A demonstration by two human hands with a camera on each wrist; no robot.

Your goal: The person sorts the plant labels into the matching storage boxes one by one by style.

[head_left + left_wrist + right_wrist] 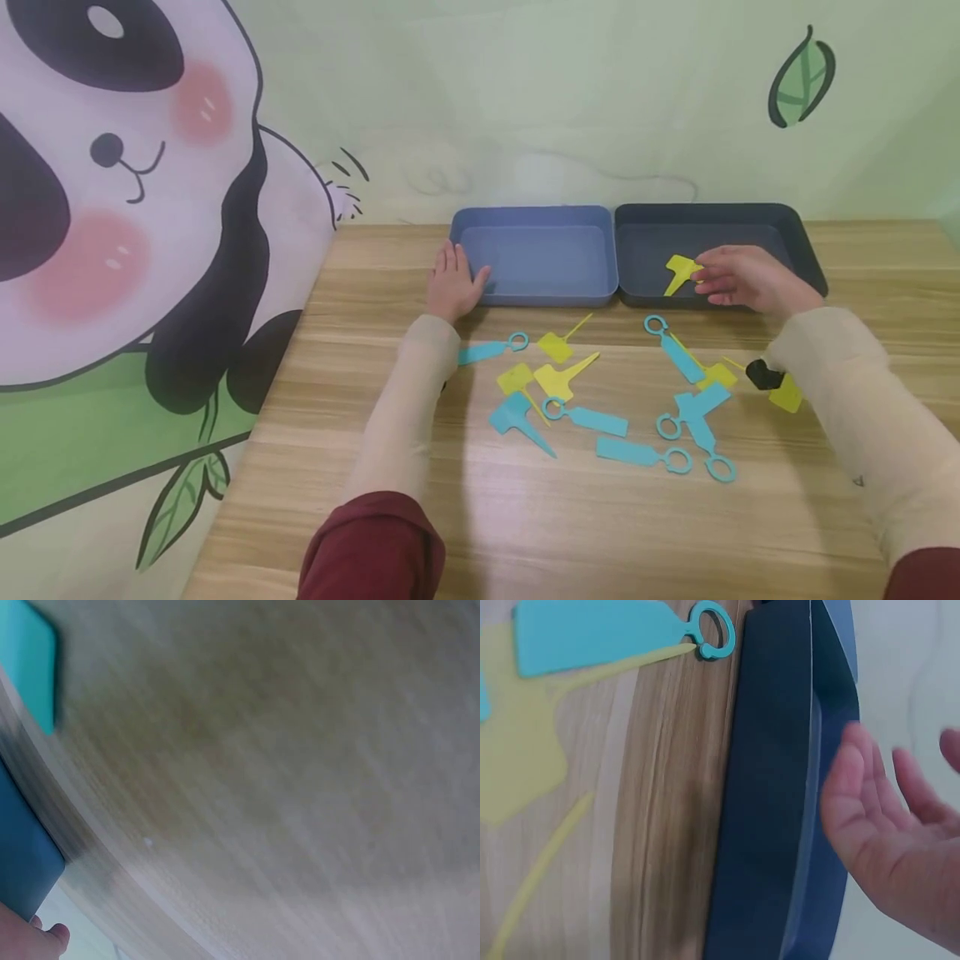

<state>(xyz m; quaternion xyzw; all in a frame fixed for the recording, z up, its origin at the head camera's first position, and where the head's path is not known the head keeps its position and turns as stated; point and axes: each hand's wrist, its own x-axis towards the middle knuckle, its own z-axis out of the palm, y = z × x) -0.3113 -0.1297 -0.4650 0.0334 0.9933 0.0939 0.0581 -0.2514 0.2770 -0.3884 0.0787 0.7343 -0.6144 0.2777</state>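
Observation:
In the head view, my left hand point(452, 287) rests with fingers extended at the left edge of the blue tray point(534, 296). Over the front of the dark navy tray point(810, 258) is my right hand point(750, 277), its fingers loosely bent. A yellow T-shaped plant label point(680, 268) shows right at those fingertips, inside the tray's outline. From the right wrist, the fingers and thumb stand apart with no label visible between them. The left wrist camera catches only part of the left hand point(30, 939) by the blue tray's corner point(22, 847).
On the wooden table point(525, 517) in front of the trays lie several yellow T-shaped labels point(566, 379) and several turquoise ring-ended tags point(630, 452). A turquoise T-shaped label point(517, 417) lies at the left of them. Behind stands a pale green wall point(525, 100) with a panda picture.

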